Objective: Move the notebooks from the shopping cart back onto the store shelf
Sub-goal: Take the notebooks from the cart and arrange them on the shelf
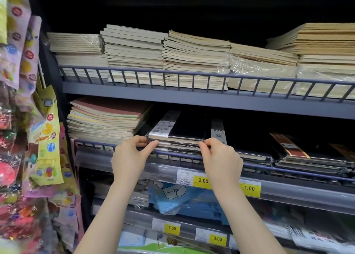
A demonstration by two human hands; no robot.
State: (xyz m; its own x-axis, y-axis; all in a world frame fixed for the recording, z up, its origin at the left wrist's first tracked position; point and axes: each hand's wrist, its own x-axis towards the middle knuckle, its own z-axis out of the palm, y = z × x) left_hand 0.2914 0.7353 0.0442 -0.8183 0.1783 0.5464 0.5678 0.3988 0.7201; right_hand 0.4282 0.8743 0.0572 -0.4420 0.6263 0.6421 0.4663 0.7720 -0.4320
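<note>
Left hand [130,155] and right hand [221,157], fingertips pinching black notebook stack [178,138] corners above shelf rail [172,154]

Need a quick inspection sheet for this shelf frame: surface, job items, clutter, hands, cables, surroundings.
Surface: middle shelf with a low wire front rail; price strip below it.
Job's things: stack of black wrapped notebooks on the middle shelf, lying flat, front edge at the rail.
Clutter: pastel notebook pile to the left; more dark wrapped notebooks to the right.
Grippers: left hand pinches the stack's near left corner; right hand pinches its near right corner.
Cables: nothing seen.
Surroundings: upper shelf of cream notebook stacks; yellow price tags; hanging toy packets at far left. Shopping cart not in view.
</note>
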